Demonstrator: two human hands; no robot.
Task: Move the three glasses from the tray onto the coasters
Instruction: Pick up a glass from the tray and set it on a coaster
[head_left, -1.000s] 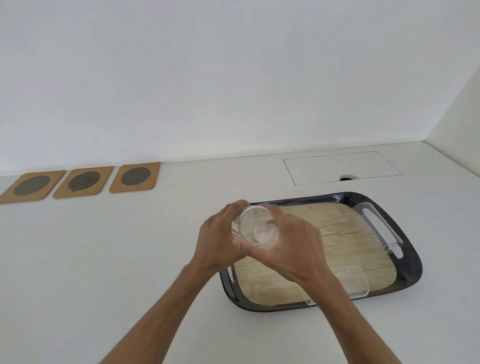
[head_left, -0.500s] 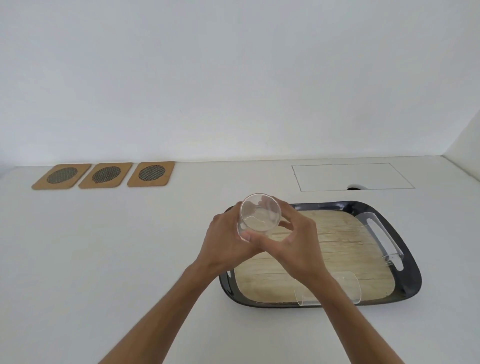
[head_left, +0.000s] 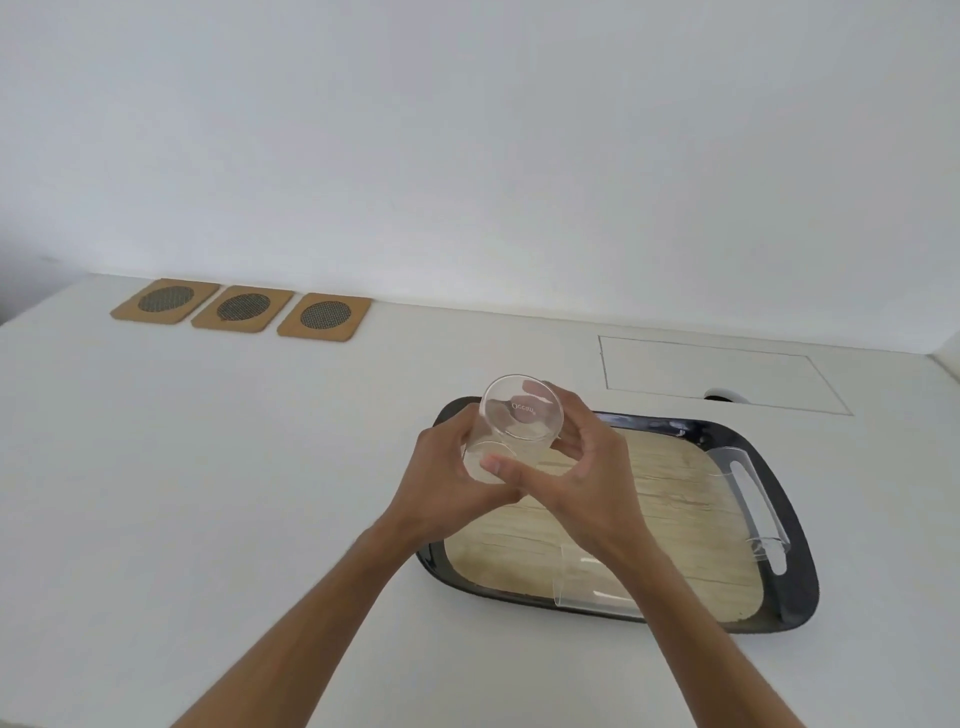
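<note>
A clear glass (head_left: 511, 426) is held tilted above the left end of the tray, base facing me, with my left hand (head_left: 447, 486) and my right hand (head_left: 582, 467) both wrapped around it. The black tray (head_left: 800, 587) has a pale wood-look floor. A second glass (head_left: 748, 499) lies on its side along the tray's right handle. A third glass (head_left: 592, 587) lies on its side at the tray's near edge, partly hidden by my right forearm. Three cork coasters (head_left: 165, 300), (head_left: 243, 308), (head_left: 325, 316) sit in a row at the far left by the wall.
The white counter (head_left: 208, 493) runs from the tray to the coasters. A rectangular outlined panel (head_left: 711, 371) with a small round hole (head_left: 724, 396) lies behind the tray. A white wall closes the back; the counter's left corner is near the coasters.
Both hands have lifted the glass higher and slightly left, turning its base toward me. The view has swung so the coasters sit further right in frame.
</note>
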